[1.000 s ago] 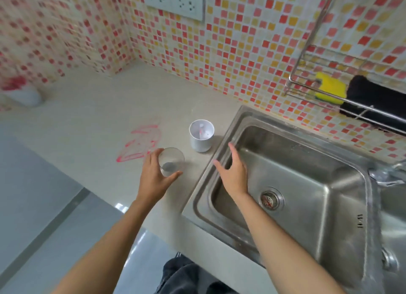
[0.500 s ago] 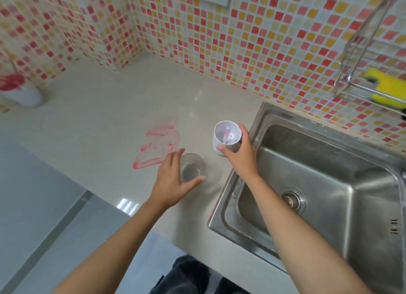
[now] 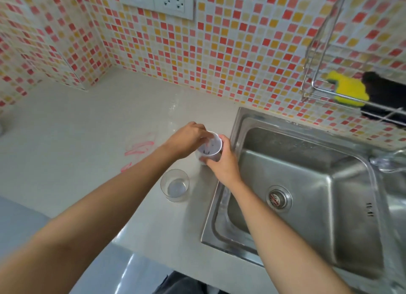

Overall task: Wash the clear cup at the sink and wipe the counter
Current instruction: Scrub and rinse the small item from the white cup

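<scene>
Right hand (image 3: 222,163): wrapped round the side of the white cup (image 3: 213,144).
Left hand (image 3: 186,139): fingers bent at its rim; cannot tell what they hold.
Clear cup (image 3: 175,185): upright on the counter (image 3: 87,139), 7 o'clock of the white cup.

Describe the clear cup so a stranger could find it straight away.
Start at the steel sink and look to the pale counter along its left edge. Two cups are there: the clear cup stands free nearer the counter's front edge, untouched. Unlike the opaque white cup beyond it, which the right hand grips, it is see-through.
</scene>
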`<action>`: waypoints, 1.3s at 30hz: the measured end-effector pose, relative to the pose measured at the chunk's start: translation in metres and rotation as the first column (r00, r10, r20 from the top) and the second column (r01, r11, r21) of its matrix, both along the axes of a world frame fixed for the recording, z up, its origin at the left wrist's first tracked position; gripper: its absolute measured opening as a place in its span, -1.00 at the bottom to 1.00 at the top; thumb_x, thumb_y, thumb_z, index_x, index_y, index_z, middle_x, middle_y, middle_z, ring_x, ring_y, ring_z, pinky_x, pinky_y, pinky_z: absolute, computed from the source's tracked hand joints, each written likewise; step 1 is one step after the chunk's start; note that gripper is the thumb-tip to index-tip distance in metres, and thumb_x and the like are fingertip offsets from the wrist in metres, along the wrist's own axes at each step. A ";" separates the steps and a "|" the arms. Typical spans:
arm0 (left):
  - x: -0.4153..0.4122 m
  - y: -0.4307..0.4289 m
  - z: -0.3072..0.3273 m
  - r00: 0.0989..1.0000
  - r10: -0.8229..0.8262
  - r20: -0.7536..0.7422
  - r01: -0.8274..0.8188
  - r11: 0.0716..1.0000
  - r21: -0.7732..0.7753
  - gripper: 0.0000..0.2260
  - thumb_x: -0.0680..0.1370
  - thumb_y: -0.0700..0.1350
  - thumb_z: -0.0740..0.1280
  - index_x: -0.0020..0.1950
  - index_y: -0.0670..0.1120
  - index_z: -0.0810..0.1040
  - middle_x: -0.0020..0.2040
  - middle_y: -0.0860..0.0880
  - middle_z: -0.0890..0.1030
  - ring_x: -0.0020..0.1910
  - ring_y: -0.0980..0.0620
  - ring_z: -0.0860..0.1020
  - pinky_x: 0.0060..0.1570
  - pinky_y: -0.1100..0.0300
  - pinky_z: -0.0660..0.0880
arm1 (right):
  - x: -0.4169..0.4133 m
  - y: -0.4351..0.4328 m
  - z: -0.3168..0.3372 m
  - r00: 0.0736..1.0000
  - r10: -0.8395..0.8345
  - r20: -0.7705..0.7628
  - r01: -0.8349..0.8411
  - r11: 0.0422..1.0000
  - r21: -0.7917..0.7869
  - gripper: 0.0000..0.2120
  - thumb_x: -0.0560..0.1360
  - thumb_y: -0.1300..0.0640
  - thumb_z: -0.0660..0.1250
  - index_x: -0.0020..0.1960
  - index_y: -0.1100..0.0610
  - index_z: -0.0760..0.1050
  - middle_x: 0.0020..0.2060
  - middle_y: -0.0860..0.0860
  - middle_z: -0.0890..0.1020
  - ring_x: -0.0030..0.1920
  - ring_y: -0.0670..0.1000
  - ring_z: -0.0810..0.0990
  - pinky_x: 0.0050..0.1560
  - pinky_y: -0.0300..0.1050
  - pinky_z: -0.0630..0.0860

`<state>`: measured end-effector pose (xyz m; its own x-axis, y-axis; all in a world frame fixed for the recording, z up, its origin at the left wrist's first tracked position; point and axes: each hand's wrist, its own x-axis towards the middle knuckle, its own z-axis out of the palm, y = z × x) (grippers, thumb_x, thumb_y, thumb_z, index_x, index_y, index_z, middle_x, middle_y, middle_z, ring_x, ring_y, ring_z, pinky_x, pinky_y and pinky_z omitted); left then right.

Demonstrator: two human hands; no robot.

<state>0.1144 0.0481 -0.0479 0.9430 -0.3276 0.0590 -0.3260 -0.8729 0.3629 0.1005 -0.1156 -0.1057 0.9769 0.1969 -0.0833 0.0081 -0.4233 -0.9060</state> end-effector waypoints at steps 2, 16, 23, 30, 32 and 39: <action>0.002 0.000 0.001 0.998 -0.064 0.021 0.063 0.998 0.021 -0.75 0.62 -0.20 0.24 0.24 -0.10 0.60 0.01 -0.14 0.62 0.01 -0.17 0.52 0.00 0.12 0.40 | -0.001 0.001 0.000 1.000 -0.022 -0.001 0.022 1.000 0.010 -0.24 0.23 0.03 0.61 0.30 -0.13 0.28 0.17 -0.14 0.52 0.14 -0.09 0.51 0.15 -0.07 0.51; 0.009 0.003 0.019 0.977 0.074 0.198 -0.041 0.985 -0.169 -0.86 0.57 -0.21 0.34 0.06 -0.18 0.66 -0.07 -0.16 0.65 -0.12 -0.17 0.59 -0.06 0.02 0.55 | -0.003 -0.001 0.014 0.996 -0.005 -0.091 -0.010 0.987 -0.158 0.01 0.27 0.14 0.60 0.49 -0.05 0.02 0.41 0.06 0.30 0.37 0.10 0.35 0.29 0.03 0.40; -0.004 -0.044 0.060 0.987 0.161 0.029 -0.136 0.905 -0.402 -0.79 0.56 -0.02 0.36 0.11 -0.07 0.66 -0.01 0.04 0.67 -0.06 0.10 0.61 0.01 0.29 0.53 | 0.007 -0.107 0.126 0.963 -0.150 0.222 0.212 0.934 -0.288 -0.58 0.50 0.15 0.37 0.34 0.05 0.42 0.21 0.00 0.54 0.10 -0.05 0.57 0.15 -0.18 0.48; 0.022 -0.142 0.081 0.984 0.106 -0.141 -0.168 0.799 -0.578 -0.89 0.52 -0.06 0.42 -0.03 -0.07 0.67 -0.15 0.04 0.68 -0.19 0.15 0.61 -0.20 0.47 0.48 | 0.061 -0.185 0.219 0.744 -0.256 0.617 0.514 0.809 -0.285 -0.78 0.52 0.17 0.31 0.16 0.10 0.57 0.09 0.03 0.58 0.04 0.02 0.55 0.02 -0.14 0.51; 0.027 -0.161 0.082 0.971 0.125 -0.206 -0.228 0.749 -0.622 -0.89 0.51 -0.07 0.43 -0.05 -0.08 0.68 -0.15 0.03 0.69 -0.19 0.17 0.61 -0.16 0.44 0.50 | 0.092 -0.196 0.221 0.824 -0.213 0.525 0.475 0.765 -0.435 -0.70 0.53 0.08 0.30 0.26 0.07 0.50 0.19 0.08 0.51 0.18 0.10 0.48 0.10 -0.08 0.45; 0.026 -0.195 0.072 0.921 0.109 -0.375 -0.372 0.538 -0.756 -0.94 0.48 -0.09 0.46 -0.10 -0.07 0.70 -0.12 0.05 0.72 -0.01 0.05 0.65 0.17 0.05 0.55 | 0.144 -0.201 0.213 0.947 -0.227 0.226 0.320 0.648 -0.691 -0.66 0.53 0.04 0.28 0.28 0.09 0.44 0.20 0.08 0.50 0.19 0.19 0.46 0.16 0.11 0.49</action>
<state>0.1409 -0.1465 0.0238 0.9970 -0.0243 -0.0741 0.0677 -0.2020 0.9770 0.2446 -0.3165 0.1077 0.9876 -0.1547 0.0275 -0.1373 -0.9349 -0.3272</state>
